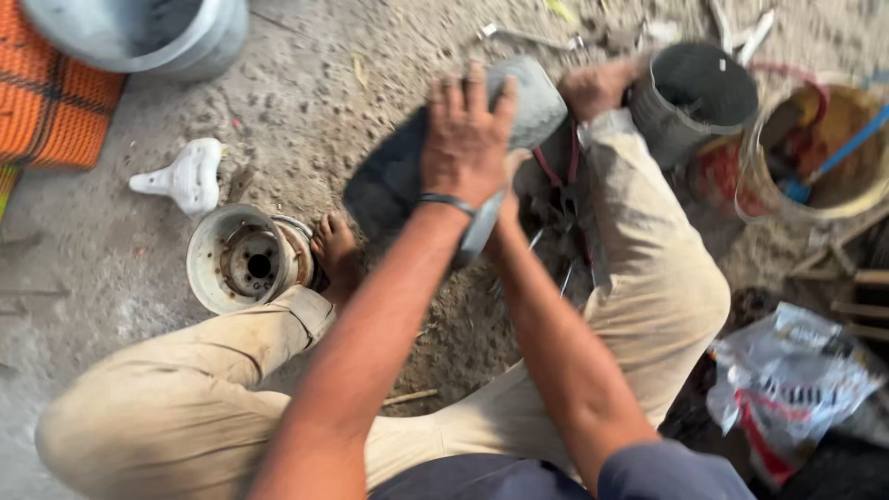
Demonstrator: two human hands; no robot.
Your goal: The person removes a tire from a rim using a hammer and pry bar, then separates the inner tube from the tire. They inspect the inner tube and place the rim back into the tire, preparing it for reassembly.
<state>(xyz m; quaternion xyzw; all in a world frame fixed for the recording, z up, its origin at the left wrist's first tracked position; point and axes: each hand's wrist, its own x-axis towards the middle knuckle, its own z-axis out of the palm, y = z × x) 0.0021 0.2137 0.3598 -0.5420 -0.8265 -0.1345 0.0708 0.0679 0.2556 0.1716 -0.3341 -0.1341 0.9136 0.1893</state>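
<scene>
My left hand (466, 134) lies spread on top of a blurred dark grey object with a lighter grey end (389, 185), gripping it above the dirt floor. My right hand (507, 206) is mostly hidden under that object and holds its lower edge. I sit on the ground in tan trousers. My bare left foot (335, 252) rests by a white wheel drum (245, 261). My right foot (597, 88) is beside a dark metal can (694, 93).
A grey bucket (139, 32) and an orange mat (46, 102) are at the top left. A white plastic part (190, 176) lies near the drum. At right stand a tub with a blue-handled tool (824, 157) and a plastic bag (787, 380). Metal tools (528, 37) lie at the top.
</scene>
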